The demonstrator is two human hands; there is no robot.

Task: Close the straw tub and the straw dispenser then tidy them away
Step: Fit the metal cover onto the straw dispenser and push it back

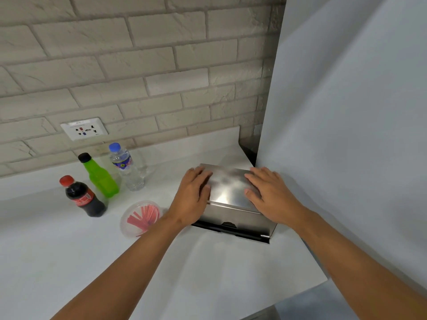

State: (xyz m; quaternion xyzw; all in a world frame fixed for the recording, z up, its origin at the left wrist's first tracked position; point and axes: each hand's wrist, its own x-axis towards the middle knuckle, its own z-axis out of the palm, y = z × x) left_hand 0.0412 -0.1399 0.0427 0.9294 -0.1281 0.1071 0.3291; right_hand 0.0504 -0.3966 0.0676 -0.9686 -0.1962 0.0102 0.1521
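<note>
A stainless steel straw dispenser (231, 188) stands on the white counter near the right wall, its lid down flat. My left hand (191, 197) lies over the lid's left edge, fingers wrapped along the side. My right hand (270, 195) rests flat on the lid's right part, fingers spread. To the left of the dispenser sits a round clear straw tub (141, 218) with red straws inside; a clear lid seems to cover it, though I cannot tell for sure. My left forearm hides the tub's lower right edge.
Three bottles stand at the back left: a cola bottle (83, 197), a green bottle (99, 176) and a water bottle (127, 167). A wall socket (84, 129) is above them. A pale wall panel (346, 135) rises right beside the dispenser. The counter edge (300, 289) runs at lower right.
</note>
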